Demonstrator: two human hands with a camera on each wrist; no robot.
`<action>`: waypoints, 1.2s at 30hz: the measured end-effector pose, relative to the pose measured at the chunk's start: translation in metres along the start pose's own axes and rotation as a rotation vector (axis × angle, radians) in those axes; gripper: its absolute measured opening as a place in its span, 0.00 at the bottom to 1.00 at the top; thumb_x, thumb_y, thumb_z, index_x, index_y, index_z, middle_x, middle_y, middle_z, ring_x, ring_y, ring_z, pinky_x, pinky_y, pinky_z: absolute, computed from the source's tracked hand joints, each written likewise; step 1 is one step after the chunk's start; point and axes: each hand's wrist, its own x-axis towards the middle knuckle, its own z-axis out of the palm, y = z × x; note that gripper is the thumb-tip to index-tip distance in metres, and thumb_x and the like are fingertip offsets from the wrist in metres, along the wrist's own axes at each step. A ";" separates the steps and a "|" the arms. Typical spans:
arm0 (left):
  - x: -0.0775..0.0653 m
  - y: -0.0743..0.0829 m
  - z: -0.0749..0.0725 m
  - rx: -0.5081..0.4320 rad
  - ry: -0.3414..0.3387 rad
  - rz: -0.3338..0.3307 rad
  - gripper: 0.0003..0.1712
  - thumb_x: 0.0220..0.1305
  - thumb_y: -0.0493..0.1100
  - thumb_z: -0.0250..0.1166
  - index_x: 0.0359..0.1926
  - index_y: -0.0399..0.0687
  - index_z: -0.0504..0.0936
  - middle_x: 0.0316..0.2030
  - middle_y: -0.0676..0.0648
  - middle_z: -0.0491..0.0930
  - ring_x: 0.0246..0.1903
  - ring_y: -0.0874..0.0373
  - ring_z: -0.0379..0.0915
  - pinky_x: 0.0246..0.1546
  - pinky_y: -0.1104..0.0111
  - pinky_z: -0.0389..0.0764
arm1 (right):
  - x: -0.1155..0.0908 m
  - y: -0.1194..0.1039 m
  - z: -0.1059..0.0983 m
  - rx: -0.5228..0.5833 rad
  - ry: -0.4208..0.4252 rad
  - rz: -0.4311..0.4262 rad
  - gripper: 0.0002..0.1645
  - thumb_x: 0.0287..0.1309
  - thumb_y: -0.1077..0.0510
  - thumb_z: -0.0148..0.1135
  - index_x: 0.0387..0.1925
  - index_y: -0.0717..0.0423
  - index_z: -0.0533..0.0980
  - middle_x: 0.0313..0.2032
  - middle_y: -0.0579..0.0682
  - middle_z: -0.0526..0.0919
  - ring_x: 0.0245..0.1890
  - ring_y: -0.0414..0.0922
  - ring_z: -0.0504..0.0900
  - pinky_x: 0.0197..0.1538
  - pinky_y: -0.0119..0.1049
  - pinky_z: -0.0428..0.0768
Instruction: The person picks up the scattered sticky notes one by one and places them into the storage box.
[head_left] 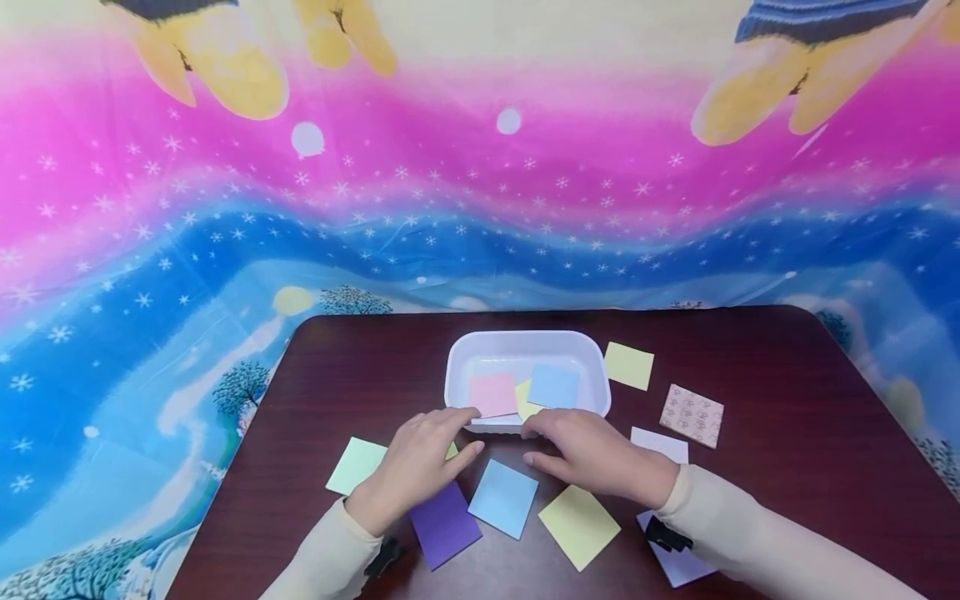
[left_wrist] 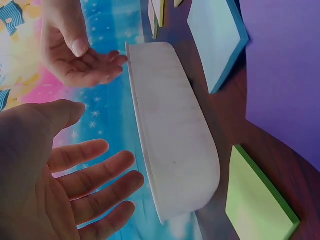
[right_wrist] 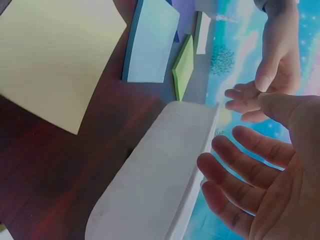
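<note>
Dark reddish-brown table (head_left: 360, 375) bears one white oblong plastic tub (head_left: 525, 348). Nearer side: square mint-green pad (head_left: 356, 467), lime-green pad (head_left: 452, 450) (partly hidden), purple pad (head_left: 446, 533), light-blue pad (head_left: 503, 498), pale-yellow pad (head_left: 579, 527), lavender pad (head_left: 678, 562). Right: whitish pad (head_left: 663, 442), pink patterned pad (head_left: 692, 415), light-yellow pad (head_left: 629, 366).

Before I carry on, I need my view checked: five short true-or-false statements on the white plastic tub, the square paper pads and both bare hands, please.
1. The white rectangular plastic tub stands open side up on the dark red-brown wooden table. True.
2. The tub contains nothing. False: a pink square paper pad lies inside, among others.
3. The left hand and the right hand are both empty. True.
4. In the head view, a light-blue square pad lies between a dark-purple pad and a pale-yellow pad. True.
5. Every pad is plain. False: the pale-pink square pad right of the tub bears a printed pattern.
</note>
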 end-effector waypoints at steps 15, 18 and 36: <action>-0.020 -0.028 -0.004 -0.074 0.061 -0.054 0.21 0.60 0.56 0.60 0.51 0.53 0.80 0.44 0.53 0.83 0.43 0.61 0.77 0.41 0.62 0.78 | 0.001 -0.008 0.015 0.025 -0.055 -0.076 0.19 0.61 0.43 0.55 0.45 0.50 0.78 0.38 0.41 0.82 0.37 0.37 0.78 0.42 0.36 0.76; -0.024 -0.034 -0.005 -0.067 0.064 -0.057 0.21 0.60 0.56 0.60 0.50 0.52 0.81 0.43 0.52 0.83 0.42 0.61 0.77 0.39 0.62 0.78 | 0.002 -0.008 0.017 0.031 -0.062 -0.083 0.21 0.62 0.42 0.53 0.46 0.50 0.78 0.39 0.41 0.82 0.38 0.37 0.78 0.42 0.35 0.76; -0.051 -0.067 -0.014 -0.042 0.027 -0.214 0.20 0.56 0.54 0.64 0.50 0.54 0.80 0.42 0.53 0.82 0.39 0.61 0.78 0.36 0.59 0.77 | 0.009 -0.012 0.020 0.013 -0.058 -0.150 0.17 0.61 0.44 0.55 0.44 0.49 0.79 0.38 0.41 0.81 0.32 0.34 0.75 0.37 0.30 0.74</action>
